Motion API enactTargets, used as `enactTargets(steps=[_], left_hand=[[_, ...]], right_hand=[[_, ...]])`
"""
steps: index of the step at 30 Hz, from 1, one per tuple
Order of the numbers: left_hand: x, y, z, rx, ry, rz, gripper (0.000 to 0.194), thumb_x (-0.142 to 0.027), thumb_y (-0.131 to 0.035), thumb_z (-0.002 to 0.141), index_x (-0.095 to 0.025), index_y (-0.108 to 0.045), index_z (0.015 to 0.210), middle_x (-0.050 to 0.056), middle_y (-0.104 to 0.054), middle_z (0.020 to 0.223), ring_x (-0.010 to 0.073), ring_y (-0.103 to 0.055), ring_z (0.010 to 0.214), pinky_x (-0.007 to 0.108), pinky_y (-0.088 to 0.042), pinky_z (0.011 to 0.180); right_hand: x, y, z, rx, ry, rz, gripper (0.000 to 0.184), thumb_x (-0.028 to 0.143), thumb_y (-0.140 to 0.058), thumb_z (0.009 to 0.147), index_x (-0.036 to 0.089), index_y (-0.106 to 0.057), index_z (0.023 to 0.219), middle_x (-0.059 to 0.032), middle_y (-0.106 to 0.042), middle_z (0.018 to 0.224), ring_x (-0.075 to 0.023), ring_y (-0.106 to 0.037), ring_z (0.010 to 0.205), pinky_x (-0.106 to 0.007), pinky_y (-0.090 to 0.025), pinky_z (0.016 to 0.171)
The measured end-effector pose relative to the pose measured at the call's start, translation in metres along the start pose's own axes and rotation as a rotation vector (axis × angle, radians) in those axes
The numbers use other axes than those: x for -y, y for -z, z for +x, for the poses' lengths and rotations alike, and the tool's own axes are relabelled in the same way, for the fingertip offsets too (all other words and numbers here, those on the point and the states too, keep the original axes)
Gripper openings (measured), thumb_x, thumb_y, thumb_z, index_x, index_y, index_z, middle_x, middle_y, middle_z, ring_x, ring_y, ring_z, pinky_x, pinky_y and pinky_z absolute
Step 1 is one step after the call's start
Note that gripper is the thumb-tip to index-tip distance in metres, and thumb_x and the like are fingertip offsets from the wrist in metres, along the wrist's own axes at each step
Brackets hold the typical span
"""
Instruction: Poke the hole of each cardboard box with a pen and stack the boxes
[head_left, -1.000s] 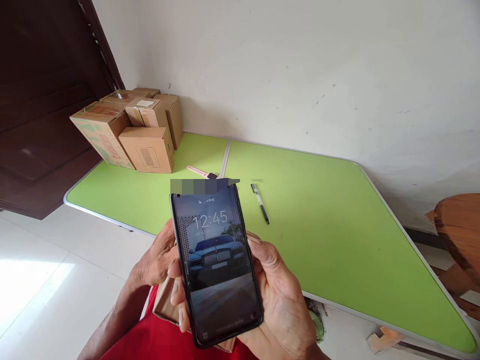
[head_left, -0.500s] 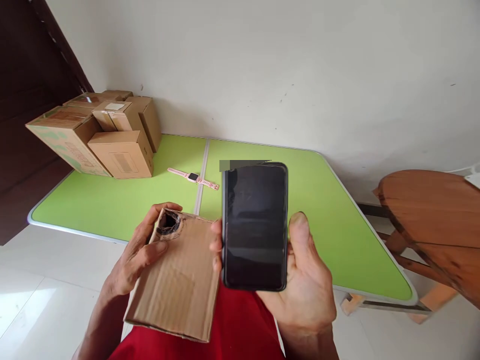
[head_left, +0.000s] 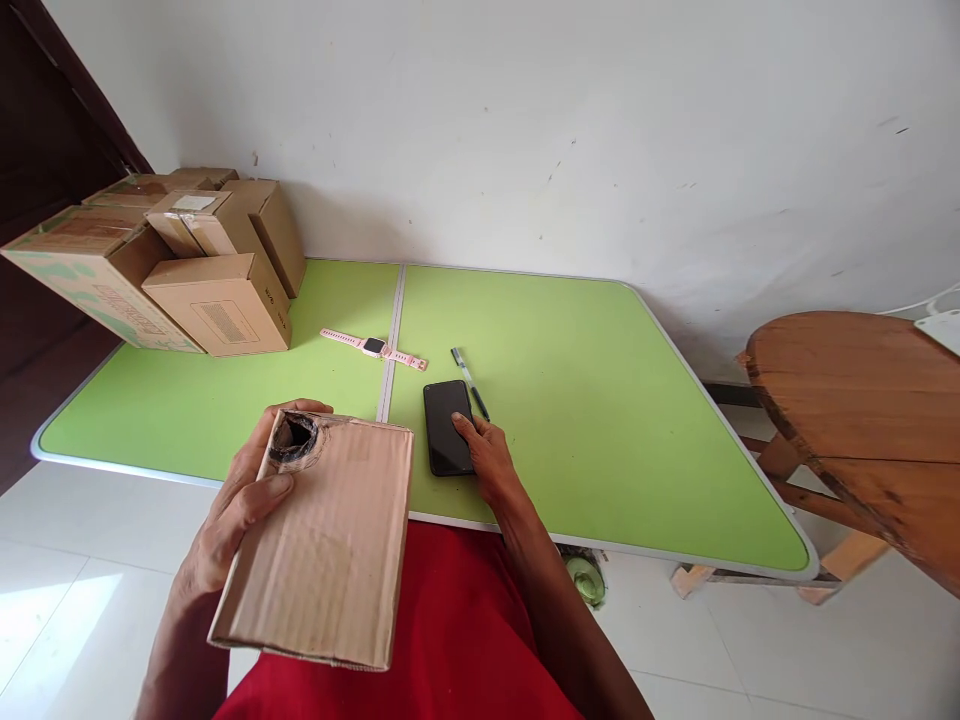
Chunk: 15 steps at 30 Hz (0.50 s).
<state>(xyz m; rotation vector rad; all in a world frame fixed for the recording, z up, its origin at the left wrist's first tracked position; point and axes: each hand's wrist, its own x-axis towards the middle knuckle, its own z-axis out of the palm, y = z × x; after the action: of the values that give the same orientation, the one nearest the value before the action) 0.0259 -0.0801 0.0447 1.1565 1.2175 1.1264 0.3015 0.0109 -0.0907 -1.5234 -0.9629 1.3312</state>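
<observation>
Our left hand [head_left: 238,500] clamps the cardboard piece [head_left: 330,550] at seven o'clock, thumb on its face. Our right hand [head_left: 486,452] grips the dark phone [head_left: 448,428] near the centre, over the green table [head_left: 585,420]; the pen [head_left: 472,388] lies just beyond, at twelve o'clock from that hand.

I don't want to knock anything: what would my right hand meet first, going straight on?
The phone, under the right hand's thumb; past it, probably the pink watch, though depth is unclear.
</observation>
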Motion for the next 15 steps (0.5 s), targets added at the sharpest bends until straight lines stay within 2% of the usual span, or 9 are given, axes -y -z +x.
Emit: enactTargets(steps=[3,6,9,12,15], left_hand=[[0.002,0.0,0.003,0.004,0.0,-0.039,0.062,-0.056,-0.072,0.088,-0.027,-0.066,0.143,0.01,-0.074,0.144,0.0395,-0.067,0.124,0.044,-0.051,0.101],[0.005,0.0,0.006,0.016,-0.015,-0.018,0.063,-0.056,-0.073,0.088,-0.027,-0.067,0.143,0.011,-0.076,0.139,0.0392,-0.068,0.12,0.045,-0.052,0.101],[0.01,-0.001,0.009,0.019,-0.035,-0.032,0.06,-0.061,-0.073,0.091,-0.03,-0.068,0.142,0.009,-0.076,0.138,0.0396,-0.069,0.123,0.048,-0.053,0.107],[0.016,-0.002,0.012,0.015,-0.062,-0.03,0.064,-0.071,-0.071,0.092,-0.029,-0.068,0.14,0.011,-0.077,0.136,0.0402,-0.071,0.121,0.052,-0.053,0.11],[0.022,0.002,0.011,0.031,-0.094,-0.013,0.068,-0.076,-0.065,0.096,-0.027,-0.065,0.144,0.013,-0.077,0.14,0.0407,-0.072,0.123,0.051,-0.055,0.108]], right_hand=[[-0.002,0.003,0.006,-0.056,0.006,-0.204,0.049,0.072,-0.076,0.086,0.025,-0.069,0.08,-0.0013,-0.068,0.068,-0.0285,-0.069,0.081,-0.035,-0.054,0.069],[0.001,0.005,0.008,-0.098,0.029,-0.408,0.034,0.057,-0.074,0.092,0.024,-0.068,0.083,-0.0042,-0.071,0.076,-0.0293,-0.068,0.085,-0.036,-0.051,0.076],[0.005,0.003,0.004,-0.125,0.052,-0.602,0.024,0.044,-0.069,0.098,0.02,-0.074,0.099,-0.0131,-0.077,0.095,-0.0349,-0.07,0.096,-0.043,-0.05,0.087],[0.007,0.0,-0.001,-0.139,0.062,-0.751,0.028,0.039,-0.064,0.105,0.016,-0.076,0.115,-0.023,-0.076,0.118,-0.042,-0.071,0.111,-0.051,-0.051,0.095],[0.008,-0.004,-0.006,-0.129,0.089,-0.818,0.033,0.033,-0.06,0.106,0.012,-0.077,0.124,-0.0293,-0.072,0.129,-0.0487,-0.071,0.122,-0.061,-0.054,0.101]])
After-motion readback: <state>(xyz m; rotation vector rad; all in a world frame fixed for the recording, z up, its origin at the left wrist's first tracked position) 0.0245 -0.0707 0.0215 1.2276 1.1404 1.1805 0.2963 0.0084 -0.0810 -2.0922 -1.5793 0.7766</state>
